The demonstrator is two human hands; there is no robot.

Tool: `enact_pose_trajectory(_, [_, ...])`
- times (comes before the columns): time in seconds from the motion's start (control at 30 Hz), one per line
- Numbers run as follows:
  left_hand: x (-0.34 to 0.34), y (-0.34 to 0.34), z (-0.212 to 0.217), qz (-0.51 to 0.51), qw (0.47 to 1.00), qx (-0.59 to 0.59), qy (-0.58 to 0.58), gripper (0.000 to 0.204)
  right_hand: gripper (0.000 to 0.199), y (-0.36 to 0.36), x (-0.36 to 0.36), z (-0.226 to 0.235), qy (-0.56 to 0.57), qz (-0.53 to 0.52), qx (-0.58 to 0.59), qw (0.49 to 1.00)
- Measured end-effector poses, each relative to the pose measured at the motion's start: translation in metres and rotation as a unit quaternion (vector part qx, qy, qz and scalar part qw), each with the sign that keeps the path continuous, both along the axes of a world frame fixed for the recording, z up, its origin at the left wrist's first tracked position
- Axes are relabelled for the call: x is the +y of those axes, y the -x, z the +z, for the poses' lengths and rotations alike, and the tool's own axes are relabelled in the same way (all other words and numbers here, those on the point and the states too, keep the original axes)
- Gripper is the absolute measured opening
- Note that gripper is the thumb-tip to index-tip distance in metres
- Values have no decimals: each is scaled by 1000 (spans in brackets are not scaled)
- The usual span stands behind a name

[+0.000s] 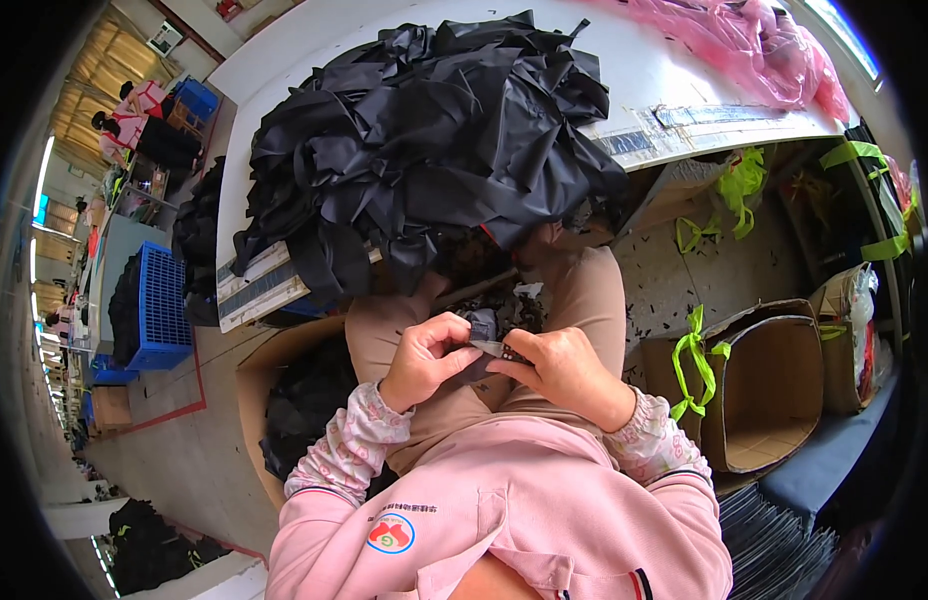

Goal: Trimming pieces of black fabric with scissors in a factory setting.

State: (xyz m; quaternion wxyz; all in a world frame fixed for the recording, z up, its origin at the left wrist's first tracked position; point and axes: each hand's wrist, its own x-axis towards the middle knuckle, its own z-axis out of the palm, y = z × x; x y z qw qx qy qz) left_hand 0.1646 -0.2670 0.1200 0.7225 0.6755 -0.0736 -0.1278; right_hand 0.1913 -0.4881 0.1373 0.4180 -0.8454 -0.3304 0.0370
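Observation:
Both of my hands meet over my lap. My left hand (429, 355) pinches a small dark grey piece (482, 325), which looks like folded cloth, between thumb and fingertips. In my right hand (566, 368) is a small bladed tool (492, 348) with a shiny pointed blade and a dark handle; my curled fingers hide most of it. The blade points left and meets the grey piece close to my left thumb; I cannot tell whether it is a knife or snips. Ahead of my knees, a large heap of black fabric pieces (424, 150) hangs over the white table's front edge.
The white table (634, 75) also carries pink plastic sheeting (764, 50). An open cardboard box (769, 385) with a green tie stands at my right, another box (259, 385) with black material at my left. Dark scraps litter the floor. A blue crate (164, 305) and other people are farther left.

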Motion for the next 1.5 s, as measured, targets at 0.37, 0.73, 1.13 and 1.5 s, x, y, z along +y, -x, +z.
enact_pose_trajectory(0.37, [112,34,-33,6,897,-132,-423,13,33,-6,-17,-21,-8,-13,67,998])
enact_pose_trajectory(0.73, [232,185,-168,-460,570,417,-538,54,41,-10,-4,-53,37,4,67,997])
enact_pose_trajectory(1.13, [194,-185,0,320,800,-254,-439,12,39,-1,1,-71,39,5,85,996])
enact_pose_trajectory(1.5, [187,-296,0,126,587,-242,-762,61,40,-9,-11,-84,51,-36,141,988])
